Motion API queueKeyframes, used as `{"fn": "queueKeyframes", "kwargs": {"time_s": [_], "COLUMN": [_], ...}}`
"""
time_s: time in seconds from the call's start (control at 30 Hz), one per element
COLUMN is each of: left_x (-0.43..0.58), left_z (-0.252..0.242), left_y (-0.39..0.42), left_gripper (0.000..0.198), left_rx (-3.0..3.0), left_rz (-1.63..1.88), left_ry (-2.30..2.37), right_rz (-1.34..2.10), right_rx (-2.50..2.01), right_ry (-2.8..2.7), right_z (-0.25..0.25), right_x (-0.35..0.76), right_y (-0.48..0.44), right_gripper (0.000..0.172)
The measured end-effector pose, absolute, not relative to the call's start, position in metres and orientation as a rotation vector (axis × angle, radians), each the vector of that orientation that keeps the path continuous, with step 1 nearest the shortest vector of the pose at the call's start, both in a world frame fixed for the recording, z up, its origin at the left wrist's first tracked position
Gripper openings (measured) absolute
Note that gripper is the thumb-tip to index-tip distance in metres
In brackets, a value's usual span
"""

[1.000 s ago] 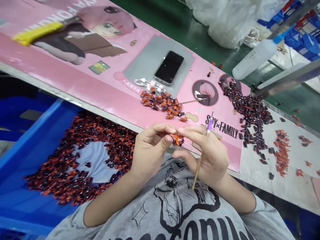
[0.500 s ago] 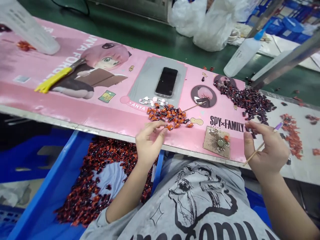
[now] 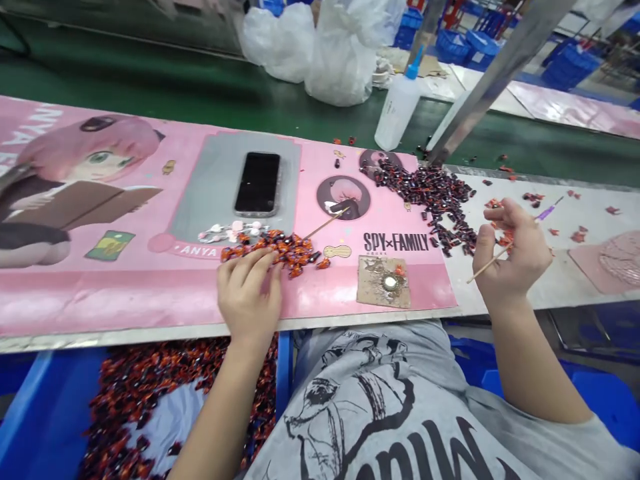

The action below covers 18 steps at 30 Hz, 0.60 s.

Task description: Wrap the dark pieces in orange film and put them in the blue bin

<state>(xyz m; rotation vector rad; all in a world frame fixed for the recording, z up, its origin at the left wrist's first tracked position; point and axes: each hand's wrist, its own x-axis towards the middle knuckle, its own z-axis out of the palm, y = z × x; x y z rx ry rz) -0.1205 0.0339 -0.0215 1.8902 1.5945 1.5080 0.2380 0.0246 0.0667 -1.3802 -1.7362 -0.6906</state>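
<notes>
My left hand [image 3: 250,290] lies palm down at the near edge of a pile of small orange-and-black parts [image 3: 295,248] on the pink mat. Its fingers are stretched over the parts and its thumb stands apart; what is under the fingertips is hidden. My right hand [image 3: 515,257] is raised over the table's right side, closed around a thin wooden stick [image 3: 481,270] with a purple section at its far end. Between the hands lies a smeared square of cardboard [image 3: 371,285] bearing a small round cap of shiny liquid. A heap of dark parts [image 3: 433,190] spreads behind it.
A phone [image 3: 258,183] and a beaded string [image 3: 235,231] lie behind the pile, with another thin stick [image 3: 327,223] beside it. At the back stand a white bottle [image 3: 397,110] and a metal post [image 3: 493,87]. A blue bin [image 3: 30,407] of parts sits below the table edge.
The view has swung to the right. My left hand has gone from a pinch beside the pile to lying over its near edge. My right hand still holds the stick.
</notes>
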Motion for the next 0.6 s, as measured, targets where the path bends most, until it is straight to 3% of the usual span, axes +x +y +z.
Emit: {"fn": "queueKeyframes", "kwargs": {"time_s": [0.07, 0.13, 0.27, 0.33, 0.6], "left_x": [-0.110, -0.090, -0.021, 0.022, 0.145], "left_z": [-0.016, -0.008, 0.016, 0.027, 0.026], "left_y": [0.035, 0.043, 0.080, 0.105, 0.174], "left_gripper": [0.022, 0.021, 0.026, 0.031, 0.019], "left_rx": [1.987, 2.134, 2.611, 2.887, 2.998], "left_rz": [1.468, 1.373, 0.885, 0.563, 0.322], "left_ry": [1.510, 1.405, 1.215, 1.013, 0.540], "right_rz": [-0.572, -0.379, -0.079, -0.053, 0.219], "right_rx": [-1.403, -1.380, -1.326, -1.337, -1.445], "right_ry": [-1.608, -1.486, -1.298, -1.263, -1.287], "right_z": [0.062, 0.055, 0.042, 0.038, 0.045], "right_x": [0.249, 0.254, 0.251, 0.249, 0.264], "right_y": [0.029, 0.034, 0.033, 0.024, -0.034], "right_gripper": [0.040, 0.054, 0.067, 0.062, 0.016]}}
